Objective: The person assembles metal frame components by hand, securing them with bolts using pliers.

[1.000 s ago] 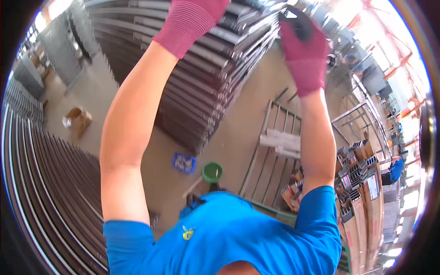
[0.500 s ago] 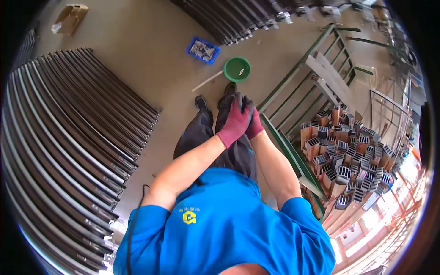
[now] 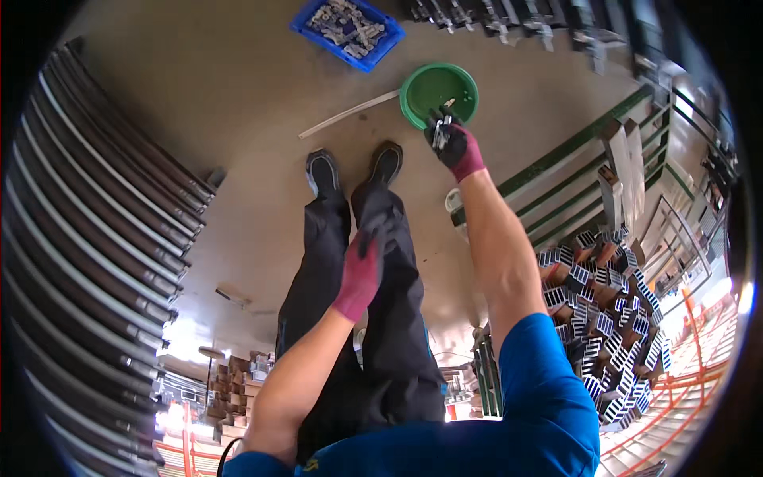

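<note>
I look straight down at my legs and shoes on a concrete floor. My right hand (image 3: 451, 141), in a maroon and black glove, reaches down over the near rim of a green bowl (image 3: 439, 91) on the floor and pinches small metal parts. A few small parts lie inside the bowl. My left hand (image 3: 363, 266), gloved the same way, hangs in front of my thigh with its fingers loosely curled and nothing in it.
A blue bin (image 3: 347, 30) of metal parts sits beyond the bowl, with a pale strip (image 3: 347, 115) lying between them. Long dark metal profiles (image 3: 87, 238) are stacked at left. A green rack (image 3: 588, 171) and cut profile ends (image 3: 604, 318) stand at right.
My view has swung from overhead stacks down to the floor. Both hands dropped from above; the right one has now stretched out to the green bowl while the left stays by my thigh.
</note>
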`<state>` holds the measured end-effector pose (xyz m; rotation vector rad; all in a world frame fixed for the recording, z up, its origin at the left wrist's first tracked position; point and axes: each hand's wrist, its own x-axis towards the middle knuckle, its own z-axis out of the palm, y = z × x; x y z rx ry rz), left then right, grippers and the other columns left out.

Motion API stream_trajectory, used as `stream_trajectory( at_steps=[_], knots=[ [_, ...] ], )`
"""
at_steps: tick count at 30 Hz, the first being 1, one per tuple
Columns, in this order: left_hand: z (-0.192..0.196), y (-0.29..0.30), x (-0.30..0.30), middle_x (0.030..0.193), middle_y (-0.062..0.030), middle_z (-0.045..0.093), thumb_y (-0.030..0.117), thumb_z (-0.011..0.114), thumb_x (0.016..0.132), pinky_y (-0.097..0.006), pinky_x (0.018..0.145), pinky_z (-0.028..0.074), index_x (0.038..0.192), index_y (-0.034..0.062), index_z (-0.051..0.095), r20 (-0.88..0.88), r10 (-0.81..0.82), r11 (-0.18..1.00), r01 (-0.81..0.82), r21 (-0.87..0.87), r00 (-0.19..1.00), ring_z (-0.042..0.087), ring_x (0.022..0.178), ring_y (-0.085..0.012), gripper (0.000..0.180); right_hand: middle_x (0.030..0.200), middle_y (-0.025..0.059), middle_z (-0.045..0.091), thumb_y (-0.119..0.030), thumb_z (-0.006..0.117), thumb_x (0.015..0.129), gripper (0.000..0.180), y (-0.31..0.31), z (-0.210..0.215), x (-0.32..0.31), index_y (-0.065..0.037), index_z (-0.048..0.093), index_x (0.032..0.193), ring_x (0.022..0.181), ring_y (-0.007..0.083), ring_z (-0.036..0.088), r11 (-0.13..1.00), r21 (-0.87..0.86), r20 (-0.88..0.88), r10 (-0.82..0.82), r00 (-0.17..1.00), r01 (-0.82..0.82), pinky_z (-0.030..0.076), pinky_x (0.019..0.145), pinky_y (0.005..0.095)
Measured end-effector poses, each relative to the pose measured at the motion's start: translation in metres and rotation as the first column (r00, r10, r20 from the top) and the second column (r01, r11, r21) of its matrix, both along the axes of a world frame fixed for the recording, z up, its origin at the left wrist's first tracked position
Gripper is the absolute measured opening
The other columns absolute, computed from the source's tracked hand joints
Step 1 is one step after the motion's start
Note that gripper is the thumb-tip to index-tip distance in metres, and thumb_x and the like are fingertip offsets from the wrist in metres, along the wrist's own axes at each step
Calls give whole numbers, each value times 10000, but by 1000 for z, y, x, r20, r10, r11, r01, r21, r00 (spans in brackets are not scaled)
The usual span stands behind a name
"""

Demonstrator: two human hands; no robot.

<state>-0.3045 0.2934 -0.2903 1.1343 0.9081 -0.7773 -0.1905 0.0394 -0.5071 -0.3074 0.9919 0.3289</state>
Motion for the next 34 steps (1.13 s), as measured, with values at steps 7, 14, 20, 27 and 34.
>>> stream_trajectory(
  at_steps=[7, 14, 20, 27, 34],
  knots=[
    [-38, 7, -64, 1355, -144, 627, 161, 522, 1080, -339, 1039, 496, 1463, 13, 509, -292, 153, 988, -148, 42, 944, 626, 1198, -196, 412, 1202, 113, 672, 30, 544, 912, 494, -68, -122, 27, -61, 573, 1397, 1015, 285, 658, 894, -336, -109, 275, 955, -296, 570, 868, 423],
    [2, -17, -30, 1260, -90, 666, 80, 565, 1045, -248, 999, 495, 1409, 9, 563, -202, -15, 1000, 20, 22, 979, 636, 1160, -131, 371, 1277, 98, 635, -281, 584, 994, 463, -83, -34, -50, -139, 524, 1431, 1141, 256, 626, 845, -392, -269, 274, 923, -365, 514, 971, 466],
    [68, -7, -12, 1219, -61, 697, 67, 575, 1037, -247, 954, 517, 1350, -7, 597, -163, 8, 994, 10, 111, 987, 660, 1100, -102, 322, 1099, 129, 754, -210, 667, 965, 376, 25, 156, -138, -14, 666, 1286, 960, 254, 724, 273, -327, -418, 817, 398, -905, 556, 884, 361],
    [147, -8, 107, 1211, -224, 702, 238, 670, 977, -403, 980, 529, 1241, 38, 672, 71, -258, 932, 228, 281, 964, 689, 1125, -338, 331, 1214, 239, 686, -229, 639, 917, 405, 83, 279, -79, -121, 666, 1306, 1153, 455, 624, -228, -588, -481, 870, 110, -776, 528, 955, 490],
    [111, 53, 211, 1222, -285, 675, 355, 715, 910, -482, 1045, 494, 1206, 67, 699, -50, -334, 838, 320, 441, 941, 659, 1170, -399, 413, 1223, 273, 686, -246, 709, 877, 527, 152, 349, 59, -85, 621, 1370, 1181, 426, 644, -288, -615, -414, 910, -10, -734, 518, 1006, 487]
  ],
)
